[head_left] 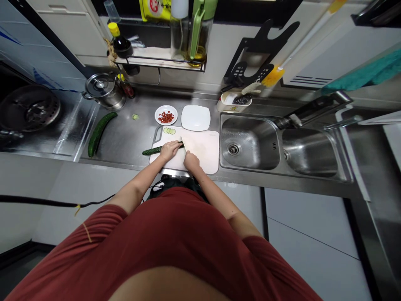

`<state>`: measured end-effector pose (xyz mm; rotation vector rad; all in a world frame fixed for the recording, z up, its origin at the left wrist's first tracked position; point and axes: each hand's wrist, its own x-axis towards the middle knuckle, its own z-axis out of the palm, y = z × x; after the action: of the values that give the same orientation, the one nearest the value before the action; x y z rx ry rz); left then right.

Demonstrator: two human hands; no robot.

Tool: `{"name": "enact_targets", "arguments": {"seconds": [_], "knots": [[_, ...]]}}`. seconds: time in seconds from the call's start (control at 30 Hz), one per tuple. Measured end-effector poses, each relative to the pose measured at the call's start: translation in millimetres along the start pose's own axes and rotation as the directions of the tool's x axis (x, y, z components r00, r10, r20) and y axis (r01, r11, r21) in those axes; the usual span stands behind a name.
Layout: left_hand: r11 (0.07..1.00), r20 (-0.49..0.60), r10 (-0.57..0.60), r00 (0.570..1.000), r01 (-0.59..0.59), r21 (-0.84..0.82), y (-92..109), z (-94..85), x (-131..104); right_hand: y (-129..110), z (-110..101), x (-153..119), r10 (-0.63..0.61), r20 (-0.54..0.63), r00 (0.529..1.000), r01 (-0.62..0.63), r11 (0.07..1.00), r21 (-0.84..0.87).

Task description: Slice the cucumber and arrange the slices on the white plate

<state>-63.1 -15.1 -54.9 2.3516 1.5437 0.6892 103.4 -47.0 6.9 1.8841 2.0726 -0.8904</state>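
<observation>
Mid-frame, the left hand's fingers clamp the cucumber, its ends showing either side; the right hand's fingers grip the knife.

The left hand holds a cucumber on the white cutting board near the tabletop's front edge; the right hand grips a knife at its cut end. Cucumber slices lie at the board's far left corner.
</observation>
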Motion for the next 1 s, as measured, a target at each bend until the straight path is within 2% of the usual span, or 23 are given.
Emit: {"name": "enact_targets", "arguments": {"seconds": [0.2, 0.6, 0.83, 1.0], "knots": [[1.000, -0.002, -0.007, 1.000, 0.007, 0.004, 0.6, 0.1, 0.1, 4.5, 3.1, -4.2, 0.002, -0.008, 1.000, -0.002, 1.000, 0.002], [1.000, -0.005, 0.005, 1.000, -0.005, 0.010, -2.9, 2.9, -1.0, -7.3, -6.1, 13.9, -0.007, -0.033, 0.999, 0.008, 1.000, 0.023], [0.998, 0.012, -0.019, 1.000, 0.020, -0.060, 4.3, -6.2, 2.8, 8.7, -2.4, -6.3, 0.001, 0.005, 1.000, -0.001, 1.000, 0.007], [0.993, 0.002, -0.120, 0.993, 0.120, -0.004, 13.9, -14.1, 4.4, 30.3, -4.2, -27.2, -0.016, -0.001, 1.000, 0.016, 0.997, -0.073]]}}
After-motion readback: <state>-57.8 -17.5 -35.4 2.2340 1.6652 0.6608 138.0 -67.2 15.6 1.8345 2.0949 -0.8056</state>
